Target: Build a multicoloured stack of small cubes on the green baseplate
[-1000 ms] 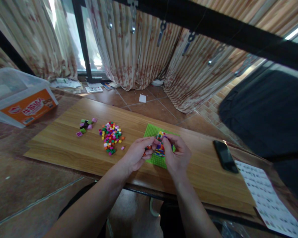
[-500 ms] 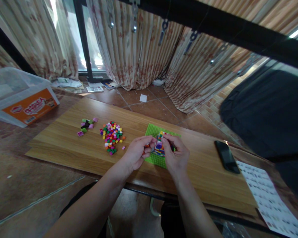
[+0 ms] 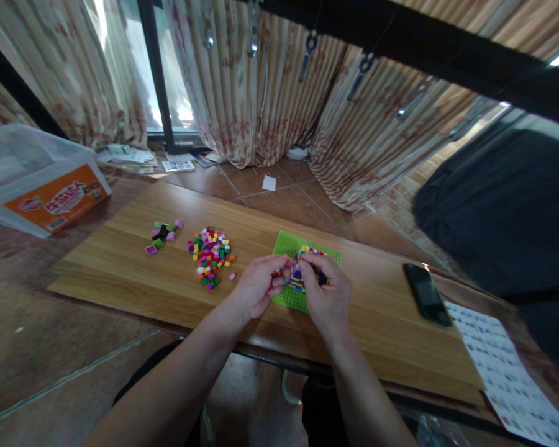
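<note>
A green studded baseplate (image 3: 289,242) lies on the wooden board, bearing a multicoloured structure of small toy bricks (image 3: 297,284). My left hand (image 3: 261,282) is at the left edge of the plate, its fingers curled around a few small bricks, with orange showing between them. Over the structure, my right hand (image 3: 327,285) has thumb and forefinger pinched together at its top; whatever they hold is too small and covered to make out. Both hands partly hide the structure. To the left lies a heap of loose small bricks (image 3: 210,253) in many colours.
A smaller group of green, black and pink bricks (image 3: 163,233) lies further left on the wooden board (image 3: 135,273). A clear plastic bin (image 3: 41,180) with an orange label stands at the far left. At right are a black phone (image 3: 427,293) and a printed sheet (image 3: 503,366).
My right hand has shifted slightly left, its fingertips drawing closer to my left fingertips, and more of the structure's far edge shows. The left hand stays nearly still.
</note>
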Motion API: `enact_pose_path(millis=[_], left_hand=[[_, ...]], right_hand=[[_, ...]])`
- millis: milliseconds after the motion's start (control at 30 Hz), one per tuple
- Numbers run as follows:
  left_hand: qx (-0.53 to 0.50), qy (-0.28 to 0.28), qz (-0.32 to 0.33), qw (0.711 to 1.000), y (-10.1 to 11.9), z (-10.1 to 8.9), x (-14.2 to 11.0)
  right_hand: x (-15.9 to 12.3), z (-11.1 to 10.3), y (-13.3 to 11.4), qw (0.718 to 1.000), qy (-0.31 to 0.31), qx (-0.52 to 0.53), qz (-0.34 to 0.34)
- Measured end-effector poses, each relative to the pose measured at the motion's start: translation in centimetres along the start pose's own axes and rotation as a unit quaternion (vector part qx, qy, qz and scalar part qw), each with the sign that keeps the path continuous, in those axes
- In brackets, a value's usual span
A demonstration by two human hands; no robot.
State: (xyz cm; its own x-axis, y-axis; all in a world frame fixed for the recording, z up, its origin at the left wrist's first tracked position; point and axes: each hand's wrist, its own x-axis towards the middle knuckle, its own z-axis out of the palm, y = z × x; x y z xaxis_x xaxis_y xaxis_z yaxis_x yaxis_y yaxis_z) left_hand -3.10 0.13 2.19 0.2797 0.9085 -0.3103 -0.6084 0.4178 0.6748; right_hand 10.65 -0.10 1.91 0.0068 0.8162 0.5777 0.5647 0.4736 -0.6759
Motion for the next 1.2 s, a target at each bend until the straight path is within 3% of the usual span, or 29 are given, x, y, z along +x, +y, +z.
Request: enact_pose_path(millis=[1033,1200], left_hand=[[-0.005,0.013,0.0,1.0,-0.17,0.04,0.17],[0.003,0.004,-0.002,1.0,-0.07,-0.01,0.12]], right_hand=[[-0.08,0.57,-0.19,0.999,-0.022,-0.037,-0.029],[-0.25,0.51,0.36,1.0,0.001,-0.014,0.003]])
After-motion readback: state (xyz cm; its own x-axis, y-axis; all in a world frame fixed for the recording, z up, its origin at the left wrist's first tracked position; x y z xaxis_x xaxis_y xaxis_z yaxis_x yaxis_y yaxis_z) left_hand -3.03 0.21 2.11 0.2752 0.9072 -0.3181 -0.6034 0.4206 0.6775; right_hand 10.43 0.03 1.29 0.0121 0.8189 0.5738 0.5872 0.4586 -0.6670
